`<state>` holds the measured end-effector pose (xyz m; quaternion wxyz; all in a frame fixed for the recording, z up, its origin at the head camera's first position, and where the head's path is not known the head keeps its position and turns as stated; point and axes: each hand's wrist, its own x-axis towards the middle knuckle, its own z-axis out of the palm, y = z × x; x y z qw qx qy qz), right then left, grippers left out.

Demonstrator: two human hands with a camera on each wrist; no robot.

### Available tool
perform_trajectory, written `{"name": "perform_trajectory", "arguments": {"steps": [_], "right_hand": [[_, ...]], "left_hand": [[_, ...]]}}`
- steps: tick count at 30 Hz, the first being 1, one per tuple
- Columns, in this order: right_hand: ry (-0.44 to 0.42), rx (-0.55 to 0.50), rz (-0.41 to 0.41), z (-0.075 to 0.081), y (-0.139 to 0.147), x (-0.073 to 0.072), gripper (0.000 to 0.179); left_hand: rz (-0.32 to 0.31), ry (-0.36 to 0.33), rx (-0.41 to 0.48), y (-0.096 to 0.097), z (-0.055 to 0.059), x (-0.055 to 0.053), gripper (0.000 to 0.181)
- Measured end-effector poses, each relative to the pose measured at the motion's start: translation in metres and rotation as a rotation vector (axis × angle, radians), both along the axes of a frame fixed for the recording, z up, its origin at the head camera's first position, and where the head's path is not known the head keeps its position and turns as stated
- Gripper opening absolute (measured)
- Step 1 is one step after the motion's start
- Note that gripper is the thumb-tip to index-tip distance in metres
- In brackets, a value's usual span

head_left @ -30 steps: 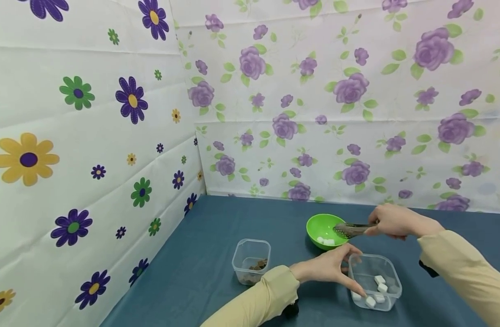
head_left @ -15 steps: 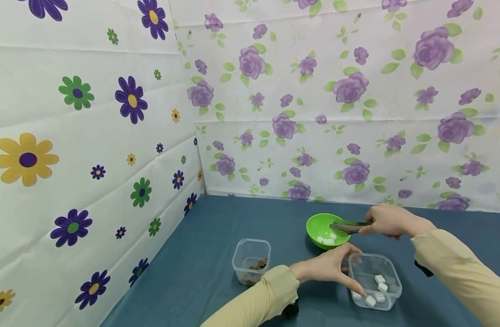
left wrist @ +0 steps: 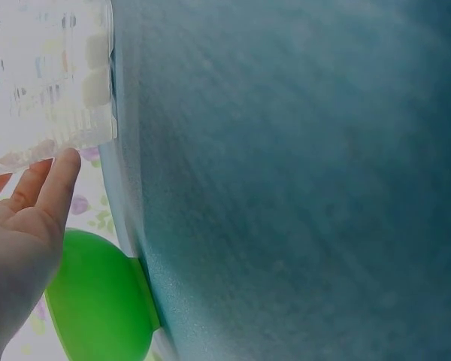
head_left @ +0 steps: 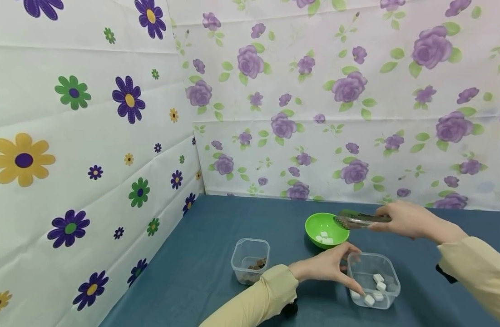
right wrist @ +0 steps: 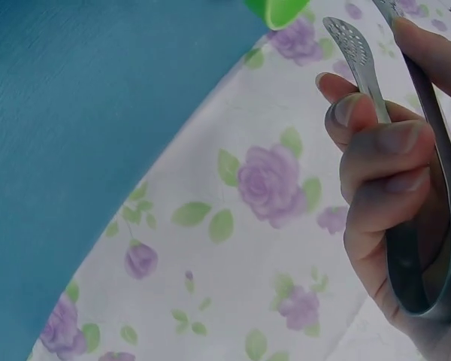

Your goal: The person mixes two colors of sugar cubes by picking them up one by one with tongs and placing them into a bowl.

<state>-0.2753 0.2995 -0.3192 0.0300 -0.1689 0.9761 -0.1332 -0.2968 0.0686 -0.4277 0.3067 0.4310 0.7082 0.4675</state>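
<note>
Holding metal tongs (head_left: 362, 220) empty over the green bowl (head_left: 313, 225), the right hand (head_left: 405, 219) is seemingly heading back; left-hand fingers (head_left: 349, 265) are bracing the clear container (head_left: 390, 277) of white cubes (head_left: 379, 286).

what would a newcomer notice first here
The bright green bowl on the blue table, white cubes inside. The right hand holds metal tongs over its rim, while the left hand touches a clear tub of cubes.
</note>
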Motion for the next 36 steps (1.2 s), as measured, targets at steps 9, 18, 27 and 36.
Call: {"name": "perform_trajectory", "arguments": {"steps": [9, 18, 27, 36], "right_hand": [[0.065, 0.059, 0.037, 0.011, 0.017, 0.014, 0.072], [-0.01, -0.015, 0.087, 0.015, 0.029, 0.03, 0.056], [-0.215, -0.121, 0.177, 0.018, 0.034, 0.04, 0.055], [-0.287, -0.101, 0.239, 0.014, 0.025, 0.044, 0.034]], "left_hand": [[0.001, 0.001, 0.008, 0.0, -0.003, 0.0, 0.063], [-0.008, 0.019, 0.014, -0.001, -0.002, 0.001, 0.064], [-0.001, 0.018, 0.01, -0.002, 0.001, 0.001, 0.065], [0.013, 0.005, 0.003, -0.001, 0.001, 0.002, 0.066]]}}
